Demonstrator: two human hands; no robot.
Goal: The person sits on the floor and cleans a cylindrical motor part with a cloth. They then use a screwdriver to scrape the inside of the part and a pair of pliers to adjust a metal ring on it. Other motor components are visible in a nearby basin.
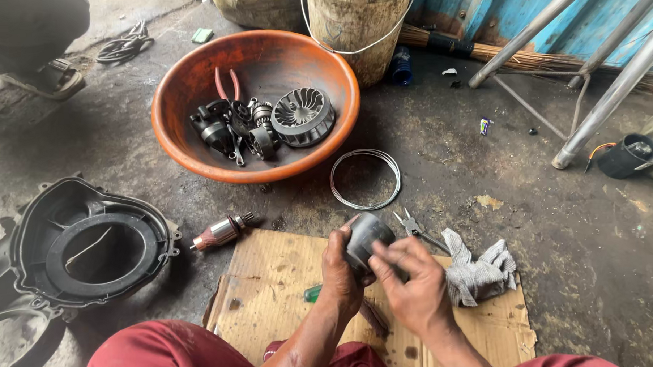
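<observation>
Dark cylindrical motor housing (pixel 368 241) held above the cardboard sheet (pixel 287 293). Left hand (pixel 340 273) grips its side; right hand (pixel 409 282) has fingers closed on its near end. Armature (pixel 222 231) lies apart on the concrete floor, so the motor is in pieces. Pliers (pixel 417 229) and grey rag (pixel 478 272) just beside. Orange basin (pixel 186 87) beyond holds a finned fan wheel (pixel 302 116), gears, red-handled pliers (pixel 227 84).

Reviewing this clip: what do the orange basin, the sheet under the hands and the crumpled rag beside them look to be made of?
Orange basin: probably moulded plastic, with a smooth rounded rim and a dull, grime-smeared inside.
Sheet: brown corrugated cardboard, matte, stained, with torn edges and a fold line.
Rag: soft woven or knitted cloth, grey, dirty and bunched in folds.
</observation>
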